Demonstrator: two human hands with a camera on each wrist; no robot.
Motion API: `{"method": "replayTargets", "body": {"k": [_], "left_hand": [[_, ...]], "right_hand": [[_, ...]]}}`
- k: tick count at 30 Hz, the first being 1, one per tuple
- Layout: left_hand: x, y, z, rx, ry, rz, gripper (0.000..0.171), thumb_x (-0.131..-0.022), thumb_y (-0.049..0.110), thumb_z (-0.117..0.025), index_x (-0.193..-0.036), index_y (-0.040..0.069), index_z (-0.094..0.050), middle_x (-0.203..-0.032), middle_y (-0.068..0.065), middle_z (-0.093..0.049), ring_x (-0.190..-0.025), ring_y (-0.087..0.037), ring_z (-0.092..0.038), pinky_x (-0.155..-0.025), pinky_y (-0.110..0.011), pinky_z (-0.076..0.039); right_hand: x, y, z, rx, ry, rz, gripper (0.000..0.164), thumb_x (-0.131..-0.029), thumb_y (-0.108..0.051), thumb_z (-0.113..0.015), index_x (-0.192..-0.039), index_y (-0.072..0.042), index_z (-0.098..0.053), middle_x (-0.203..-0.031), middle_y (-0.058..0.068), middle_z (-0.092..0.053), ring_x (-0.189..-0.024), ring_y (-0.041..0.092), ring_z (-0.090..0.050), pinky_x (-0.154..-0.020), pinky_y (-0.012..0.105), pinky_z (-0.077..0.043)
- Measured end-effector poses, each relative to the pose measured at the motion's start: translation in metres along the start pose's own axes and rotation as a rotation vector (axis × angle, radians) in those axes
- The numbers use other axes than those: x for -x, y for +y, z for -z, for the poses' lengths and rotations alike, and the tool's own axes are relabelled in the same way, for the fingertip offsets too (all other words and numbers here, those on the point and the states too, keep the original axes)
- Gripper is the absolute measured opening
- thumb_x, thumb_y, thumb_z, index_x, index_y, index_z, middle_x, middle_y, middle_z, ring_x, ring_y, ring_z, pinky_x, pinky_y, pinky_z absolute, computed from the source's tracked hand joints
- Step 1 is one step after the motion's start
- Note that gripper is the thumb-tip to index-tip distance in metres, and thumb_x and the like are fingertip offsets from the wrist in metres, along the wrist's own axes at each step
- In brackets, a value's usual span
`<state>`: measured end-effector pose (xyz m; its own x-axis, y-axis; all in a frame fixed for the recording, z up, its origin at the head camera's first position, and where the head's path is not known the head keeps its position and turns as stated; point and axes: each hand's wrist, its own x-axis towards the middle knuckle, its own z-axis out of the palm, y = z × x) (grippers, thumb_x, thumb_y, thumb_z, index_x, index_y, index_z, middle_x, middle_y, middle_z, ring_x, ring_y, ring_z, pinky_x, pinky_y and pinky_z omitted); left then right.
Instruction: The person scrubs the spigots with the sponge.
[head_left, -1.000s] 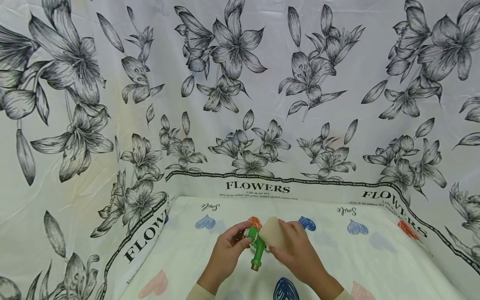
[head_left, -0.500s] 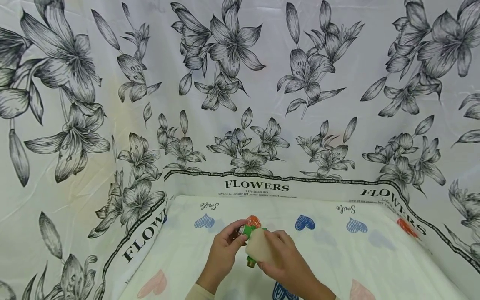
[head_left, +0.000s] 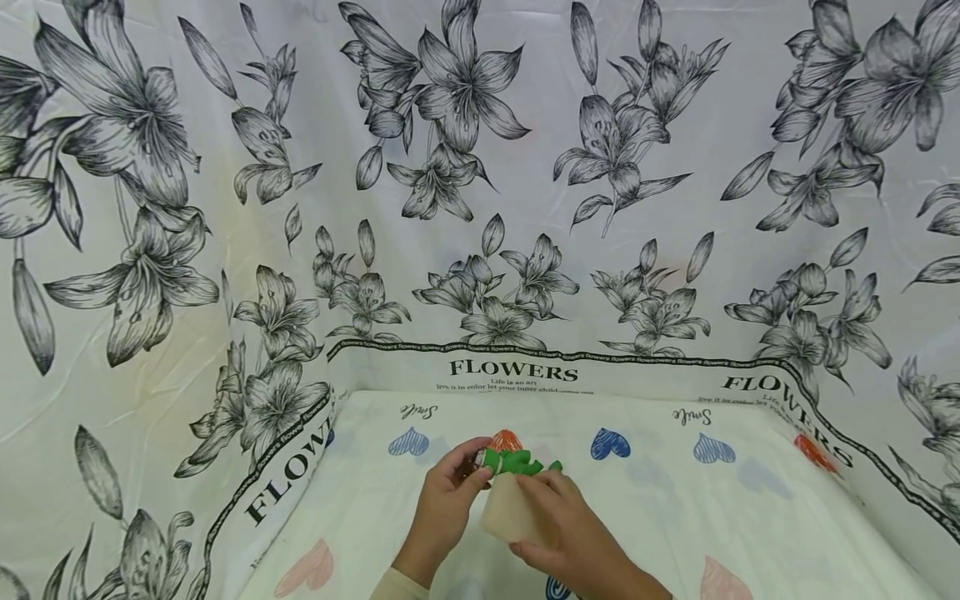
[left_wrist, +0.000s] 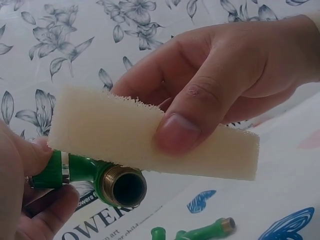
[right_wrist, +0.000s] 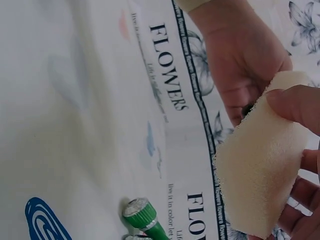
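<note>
My left hand (head_left: 446, 500) grips a green tap (head_left: 512, 461) by one end, thumb in front and fingers behind. In the left wrist view the open brass-threaded end (left_wrist: 107, 187) of the tap points towards the camera. My right hand (head_left: 566, 529) pinches a cream sponge (head_left: 510, 510), with the thumb (left_wrist: 182, 132) on its near face. The sponge's lower edge lies right along the top of the tap in the left wrist view. From the head view the sponge covers part of the tap.
Another green fitting (left_wrist: 205, 231) with a brass end lies on the white cloth below the hands. A green piece with a silvery end (right_wrist: 140, 210) shows low in the right wrist view. Flower-printed curtain (head_left: 465, 167) hangs behind and beside the table.
The sponge in my right hand has moved left and down across the tap. The tap's brass end, visible earlier in the head view, is now hidden there. My left hand keeps its hold.
</note>
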<state>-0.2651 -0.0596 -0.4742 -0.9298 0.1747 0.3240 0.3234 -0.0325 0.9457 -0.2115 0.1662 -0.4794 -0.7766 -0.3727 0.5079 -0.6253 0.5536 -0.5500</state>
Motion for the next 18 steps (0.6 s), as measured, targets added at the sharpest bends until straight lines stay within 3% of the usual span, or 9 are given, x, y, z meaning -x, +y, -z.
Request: {"method": "replayTargets", "body": {"k": [10, 18], "left_hand": [[0.0024, -0.0035, -0.0059, 0.033, 0.002, 0.029, 0.038, -0.104, 0.003, -0.073, -0.142, 0.003, -0.067, -0.119, -0.017, -0.067, -0.103, -0.026, -0.067, -0.090, -0.033, -0.062], [0.0027, -0.0059, -0.0077, 0.028, -0.001, 0.016, 0.038, -0.104, 0.005, -0.074, -0.141, 0.003, -0.068, -0.116, -0.016, -0.068, -0.100, -0.025, -0.067, -0.089, -0.032, -0.062]], "right_hand": [[0.0009, 0.0047, 0.0017, -0.031, 0.017, -0.025, 0.074, -0.090, -0.030, -0.093, -0.155, -0.020, -0.059, -0.135, -0.005, -0.052, -0.113, 0.020, -0.052, -0.077, 0.031, -0.059], [-0.0025, 0.0095, 0.0037, -0.034, 0.033, -0.084, 0.073, -0.090, -0.032, -0.094, -0.154, -0.016, -0.062, -0.133, -0.005, -0.054, -0.115, 0.021, -0.054, -0.083, 0.034, -0.061]]}}
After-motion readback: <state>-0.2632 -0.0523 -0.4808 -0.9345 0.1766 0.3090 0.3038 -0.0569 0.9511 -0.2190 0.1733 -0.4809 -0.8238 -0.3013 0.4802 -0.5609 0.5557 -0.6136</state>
